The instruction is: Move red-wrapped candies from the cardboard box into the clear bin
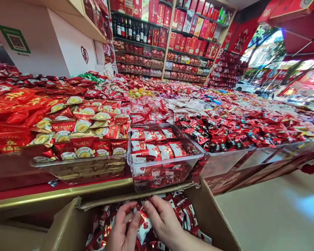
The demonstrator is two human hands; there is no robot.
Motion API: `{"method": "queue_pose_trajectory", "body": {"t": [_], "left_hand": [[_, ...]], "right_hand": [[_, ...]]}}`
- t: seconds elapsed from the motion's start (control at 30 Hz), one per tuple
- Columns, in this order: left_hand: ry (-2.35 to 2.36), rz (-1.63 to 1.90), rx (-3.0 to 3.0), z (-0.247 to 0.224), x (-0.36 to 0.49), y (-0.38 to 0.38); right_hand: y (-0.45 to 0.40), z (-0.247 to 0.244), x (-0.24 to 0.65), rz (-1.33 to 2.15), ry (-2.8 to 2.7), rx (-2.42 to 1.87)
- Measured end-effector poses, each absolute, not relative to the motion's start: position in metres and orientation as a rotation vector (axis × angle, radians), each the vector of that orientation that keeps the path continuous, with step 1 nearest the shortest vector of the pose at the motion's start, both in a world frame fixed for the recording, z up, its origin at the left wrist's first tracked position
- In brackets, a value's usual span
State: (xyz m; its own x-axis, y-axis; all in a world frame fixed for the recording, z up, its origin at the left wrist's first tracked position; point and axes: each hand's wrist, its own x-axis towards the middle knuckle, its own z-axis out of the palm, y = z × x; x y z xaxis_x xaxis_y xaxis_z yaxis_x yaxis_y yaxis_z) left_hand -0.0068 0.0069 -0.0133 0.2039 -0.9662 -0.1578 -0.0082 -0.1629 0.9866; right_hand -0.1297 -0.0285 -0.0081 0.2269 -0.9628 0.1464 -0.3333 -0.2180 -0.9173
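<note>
Both my hands are over an open cardboard box (219,212) full of small red-and-white wrapped snack packets (189,212). Between them is one red-and-white snack packet (144,225). My left hand (125,225) has its thumb and fingers closed on the packet's left edge. From the right, my right hand (163,218) pinches its upper part with thumb and forefinger. Just beyond the box stands a clear plastic bin (166,164), where packets of the same look lie in neat rows.
Left of the bin, another clear tray (86,170) is heaped with durian snack packets (82,127). Dark red-and-black packets (219,137) fill a bin to the right. Shelves with bottles (131,30) and red boxes rise behind. A gold counter edge (62,191) runs along the left.
</note>
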Motion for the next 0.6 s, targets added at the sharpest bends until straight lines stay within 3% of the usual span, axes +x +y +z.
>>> {"method": "queue_pose_trajectory", "body": {"t": [0.33, 0.6], "left_hand": [[-1.063, -1.017, 1.388, -0.006, -0.009, 0.012], [-1.001, -1.247, 1.334, -0.005, -0.012, 0.013]], "right_hand": [[-0.021, -0.008, -0.131, -1.053, 1.244, -1.684], [-0.023, -0.018, -0.137, -1.014, 1.283, -1.706]]}}
